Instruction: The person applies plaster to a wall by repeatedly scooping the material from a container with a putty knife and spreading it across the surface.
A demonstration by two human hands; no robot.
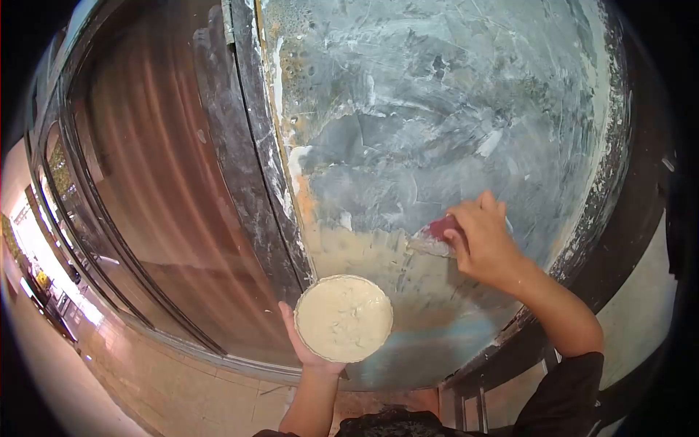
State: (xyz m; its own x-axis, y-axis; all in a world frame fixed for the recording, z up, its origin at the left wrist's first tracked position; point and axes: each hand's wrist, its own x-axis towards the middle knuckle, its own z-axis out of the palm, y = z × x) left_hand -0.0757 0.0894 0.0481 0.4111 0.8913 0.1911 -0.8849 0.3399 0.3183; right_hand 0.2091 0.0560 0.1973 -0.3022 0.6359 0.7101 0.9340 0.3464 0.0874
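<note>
My left hand supports a round bowl from below, its thumb up along the left side. Cream-coloured putty fills the bowl, with a few marks in its surface. My right hand grips a putty knife with a dark red part and a putty-smeared edge, held against the panel in front of me. The panel is grey-blue with streaky pale patches. A band of cream putty lies across its lower part, just left of the knife. The fingers under the bowl are hidden.
Left of the panel runs a dark, paint-spotted frame, then a reddish-brown glossy pane. A dark, chipped edge borders the panel's right side. Pale floor tiles show below, with ladder-like dark bars at the lower right.
</note>
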